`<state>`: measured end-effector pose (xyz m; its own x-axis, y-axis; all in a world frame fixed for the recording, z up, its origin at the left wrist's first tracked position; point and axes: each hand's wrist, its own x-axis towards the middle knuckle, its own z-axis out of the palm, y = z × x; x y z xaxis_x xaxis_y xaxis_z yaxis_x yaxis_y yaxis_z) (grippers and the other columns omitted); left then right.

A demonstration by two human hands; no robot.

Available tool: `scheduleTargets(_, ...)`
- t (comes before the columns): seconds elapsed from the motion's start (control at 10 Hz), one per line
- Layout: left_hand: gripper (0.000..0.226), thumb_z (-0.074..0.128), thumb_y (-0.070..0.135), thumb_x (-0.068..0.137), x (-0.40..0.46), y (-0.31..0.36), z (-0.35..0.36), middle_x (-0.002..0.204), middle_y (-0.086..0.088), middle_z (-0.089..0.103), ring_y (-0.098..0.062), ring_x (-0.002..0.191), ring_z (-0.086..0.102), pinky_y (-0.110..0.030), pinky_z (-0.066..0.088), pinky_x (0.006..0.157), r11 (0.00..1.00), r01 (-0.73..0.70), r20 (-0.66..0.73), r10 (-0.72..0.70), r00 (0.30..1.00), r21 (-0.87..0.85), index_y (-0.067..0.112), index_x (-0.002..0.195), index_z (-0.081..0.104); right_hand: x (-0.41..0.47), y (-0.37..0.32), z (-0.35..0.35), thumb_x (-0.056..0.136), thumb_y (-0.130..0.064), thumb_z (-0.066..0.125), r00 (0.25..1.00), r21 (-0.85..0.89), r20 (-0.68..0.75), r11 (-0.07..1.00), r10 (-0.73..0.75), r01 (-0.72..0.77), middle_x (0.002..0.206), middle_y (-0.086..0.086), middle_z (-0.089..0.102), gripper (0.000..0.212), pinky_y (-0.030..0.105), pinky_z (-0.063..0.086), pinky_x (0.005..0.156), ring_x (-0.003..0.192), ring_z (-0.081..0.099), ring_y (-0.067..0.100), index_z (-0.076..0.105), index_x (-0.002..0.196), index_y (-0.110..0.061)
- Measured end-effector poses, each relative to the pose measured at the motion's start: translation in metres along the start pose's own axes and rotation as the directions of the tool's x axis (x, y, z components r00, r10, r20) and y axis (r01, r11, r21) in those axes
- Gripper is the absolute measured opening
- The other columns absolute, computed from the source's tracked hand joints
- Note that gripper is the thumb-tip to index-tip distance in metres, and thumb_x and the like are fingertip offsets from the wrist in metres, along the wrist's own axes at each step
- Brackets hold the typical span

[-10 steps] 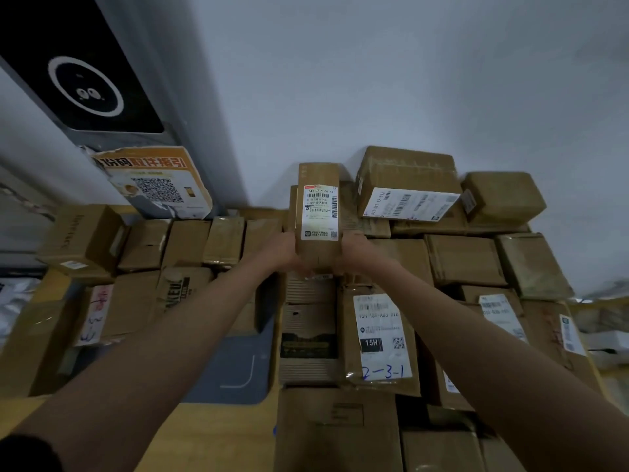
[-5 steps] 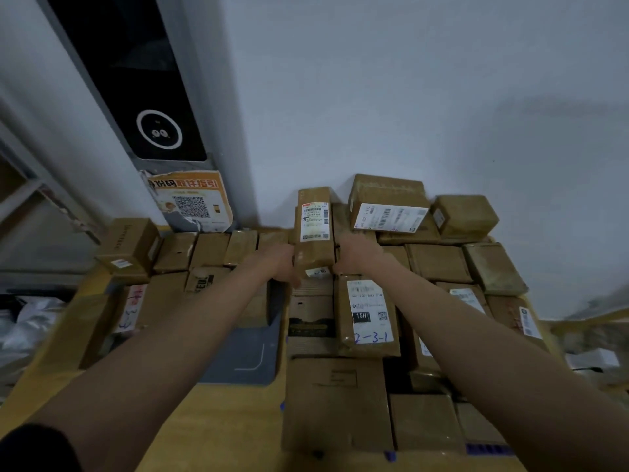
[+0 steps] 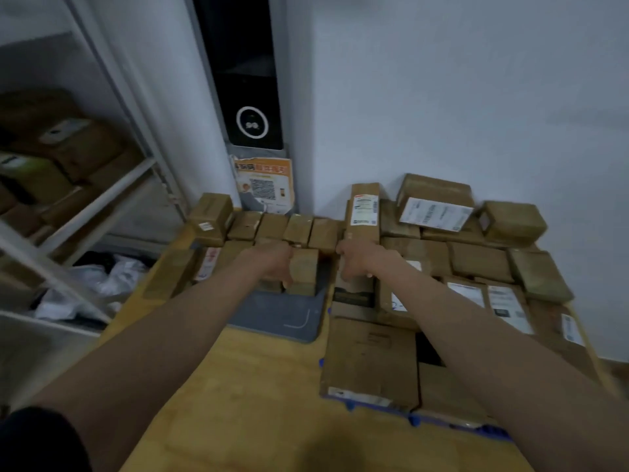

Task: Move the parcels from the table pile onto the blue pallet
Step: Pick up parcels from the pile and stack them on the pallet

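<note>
Gripping a small brown parcel [image 3: 304,274], left hand [image 3: 272,264] fingers clamp it; right hand [image 3: 357,264] fingers seemingly curled, blurred.

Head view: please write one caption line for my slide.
Left hand grips a small brown parcel; right hand rests below the tall upright labelled parcel amid stacked parcels.
</note>
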<state>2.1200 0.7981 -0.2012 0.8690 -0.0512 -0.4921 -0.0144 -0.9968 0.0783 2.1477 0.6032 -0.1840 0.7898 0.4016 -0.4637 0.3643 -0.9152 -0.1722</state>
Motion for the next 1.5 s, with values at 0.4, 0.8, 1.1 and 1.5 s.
scheduleTargets(0.4,0.042,0.077,0.040,0.080,-0.074,-0.138,0.042,0.108,-0.011,0.062,-0.028,0.095,0.062,-0.039,0.052,0.079,0.971,0.239,0.093,-0.237,0.967,-0.007,0.012,0.107,0.060,0.024,-0.126,0.031,0.090,-0.024,0.064,0.963,-0.089,0.123,0.963,-0.242,0.253,0.132,0.011,0.057,0.050,0.035,0.053,0.087,0.112,0.059,0.026,0.052,0.136,-0.009)
scheduleTargets(0.8,0.080,0.077,0.038,0.081,-0.064,-0.297,0.072,0.147,-0.008,0.041,-0.028,0.132,0.043,-0.038,0.043,0.103,0.926,0.327,0.083,-0.317,0.945,-0.189,0.012,0.146,0.038,0.118,-0.253,0.064,0.092,-0.025,0.060,0.951,0.032,0.210,0.974,-0.227,0.225,0.123,0.012,0.058,0.038,0.034,0.055,0.076,0.107,0.061,0.027,0.057,0.125,-0.006)
scheduleTargets(1.1,0.086,0.079,0.038,0.078,0.000,-0.381,0.097,0.142,-0.013,0.046,-0.031,0.125,0.050,-0.043,0.049,0.096,0.911,0.334,0.156,-0.303,0.940,-0.241,0.008,0.145,0.034,0.197,-0.323,0.107,0.093,-0.024,0.062,0.945,0.237,0.288,0.968,-0.154,0.086,0.131,0.018,0.055,0.048,0.042,0.055,0.086,0.108,0.061,0.031,0.052,0.134,-0.001)
scheduleTargets(1.5,0.107,0.087,0.034,0.070,0.051,-0.411,0.133,0.146,-0.014,0.042,-0.032,0.130,0.045,-0.041,0.047,0.097,0.846,0.278,0.222,-0.195,0.955,-0.454,0.006,0.149,0.021,0.259,-0.371,0.155,0.103,-0.015,0.042,0.956,0.496,0.259,0.868,-0.138,-0.010,0.106,0.011,0.050,0.020,0.027,0.045,0.080,0.100,0.056,0.027,0.055,0.109,-0.001)
